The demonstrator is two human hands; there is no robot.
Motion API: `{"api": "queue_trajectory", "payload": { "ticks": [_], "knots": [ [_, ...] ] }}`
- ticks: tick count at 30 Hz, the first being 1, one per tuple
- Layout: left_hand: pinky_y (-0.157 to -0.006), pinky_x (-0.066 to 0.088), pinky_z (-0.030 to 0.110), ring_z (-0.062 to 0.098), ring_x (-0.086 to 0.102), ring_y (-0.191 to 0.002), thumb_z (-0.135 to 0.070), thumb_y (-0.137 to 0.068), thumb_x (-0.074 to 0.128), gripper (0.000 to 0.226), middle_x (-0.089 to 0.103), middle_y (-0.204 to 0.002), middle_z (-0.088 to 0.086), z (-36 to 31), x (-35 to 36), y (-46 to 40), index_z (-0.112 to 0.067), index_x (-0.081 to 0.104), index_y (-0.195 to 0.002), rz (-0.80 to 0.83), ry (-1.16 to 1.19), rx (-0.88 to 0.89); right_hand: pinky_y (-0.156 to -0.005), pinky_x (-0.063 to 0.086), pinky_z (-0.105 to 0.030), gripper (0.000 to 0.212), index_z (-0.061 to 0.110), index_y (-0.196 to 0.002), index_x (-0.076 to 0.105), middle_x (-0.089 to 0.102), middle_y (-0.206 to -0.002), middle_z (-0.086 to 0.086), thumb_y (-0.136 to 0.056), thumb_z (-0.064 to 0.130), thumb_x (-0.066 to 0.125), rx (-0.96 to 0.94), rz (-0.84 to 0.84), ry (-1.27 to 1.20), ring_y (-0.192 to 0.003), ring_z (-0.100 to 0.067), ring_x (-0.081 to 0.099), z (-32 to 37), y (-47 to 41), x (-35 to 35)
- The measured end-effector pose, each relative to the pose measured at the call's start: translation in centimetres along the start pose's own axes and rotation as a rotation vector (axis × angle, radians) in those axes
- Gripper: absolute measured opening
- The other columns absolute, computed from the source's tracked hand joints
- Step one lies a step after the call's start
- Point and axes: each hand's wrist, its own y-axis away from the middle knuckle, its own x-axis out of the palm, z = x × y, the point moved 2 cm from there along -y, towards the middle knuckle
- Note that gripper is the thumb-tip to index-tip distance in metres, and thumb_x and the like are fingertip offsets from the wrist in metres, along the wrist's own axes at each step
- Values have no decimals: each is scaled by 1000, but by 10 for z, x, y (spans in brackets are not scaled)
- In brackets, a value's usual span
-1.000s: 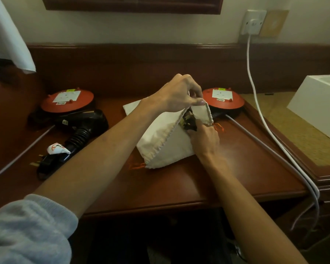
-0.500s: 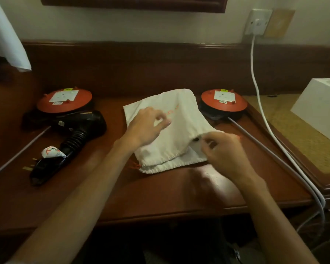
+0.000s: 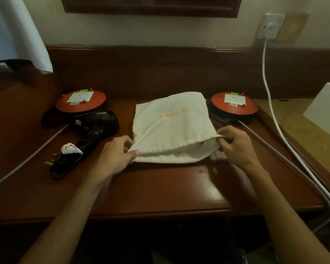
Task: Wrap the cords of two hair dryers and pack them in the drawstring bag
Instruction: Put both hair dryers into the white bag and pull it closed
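Both hands at the mouth of the drawstring bag.

We see the left hand and right hand pinching the bag's open hem at either end, mid-desk toward the back edge; a black hair dryer lies toward the left edge.

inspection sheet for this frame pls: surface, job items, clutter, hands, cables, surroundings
Surface: dark wooden desk, glossy.
Job items: white drawstring bag lies flat, mouth toward the person, bulging; contents hidden. Black hair dryer lies left of it, outside the bag.
Clutter: two red cable reels at the back.
Hands: left hand and right hand each pinch a corner of the bag's mouth.
Cables: white cable from wall socket; grey cables cross the desk at both sides.
Surroundings: white box at right.
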Motion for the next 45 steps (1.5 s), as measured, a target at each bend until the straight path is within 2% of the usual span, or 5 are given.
{"api": "queue_trajectory", "payload": {
  "ticks": [5,12,18,32,45],
  "knots": [
    [-57,53,12,15,69,-74,-8,-84,80,28,70,-94,1,-37,-70,2,-13,70,-110,96,70,128,-52,57,-22,7,1,-97,63,70,-75,-14,-92,-5,63,-80,-87,-176,-57,-15,69,39,-19,-45],
    [-67,56,30,17,73,-68,-4,-85,73,26,73,-74,3,-120,-167,-55,-19,72,-105,-148,-216,303,-67,61,-41,6,8,-88,67,71,-71,-11,-86,3,64,-113,-247,-74,-66,-24,71,99,-97,-82],
    [-64,50,34,23,66,-70,-6,-78,83,14,66,-70,8,-177,-213,-103,-3,79,-92,-299,-561,286,-68,45,-26,4,4,-86,74,67,-85,-12,-84,8,72,-118,-208,173,-79,-24,61,160,-154,-119],
    [-41,50,26,26,69,-49,-4,-82,63,12,71,-66,17,-201,-279,-109,4,71,-80,-381,-14,114,-66,45,-33,7,4,-78,71,66,-82,-15,-83,4,66,-299,-95,441,-75,-30,59,195,-187,-138],
    [-68,60,37,23,78,-72,-10,-88,68,12,78,-83,14,-177,-270,-127,-2,73,-95,-178,221,4,-80,45,-39,14,12,-93,70,63,-98,-17,-89,7,57,-332,-233,410,-98,-36,57,189,-203,-146]
  ]
}}
